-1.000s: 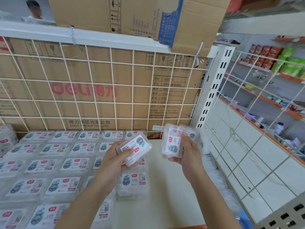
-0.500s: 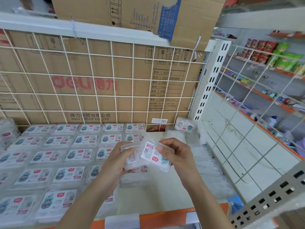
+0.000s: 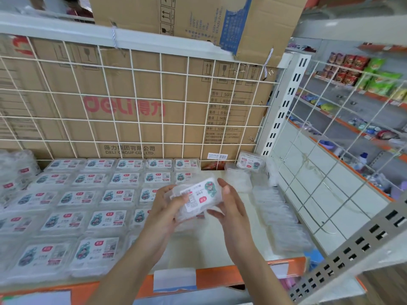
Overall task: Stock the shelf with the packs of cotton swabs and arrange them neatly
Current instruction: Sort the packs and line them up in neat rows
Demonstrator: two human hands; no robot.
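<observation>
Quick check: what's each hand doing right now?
Left hand: grips the pack of cotton swabs, thumb on top.
Right hand: cups the same pack's right end between thumb and fingers.

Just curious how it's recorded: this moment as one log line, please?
stage: stocking | left hand: grips pack of cotton swabs | right hand: holds same pack | position: above shelf, beside stocked rows
</observation>
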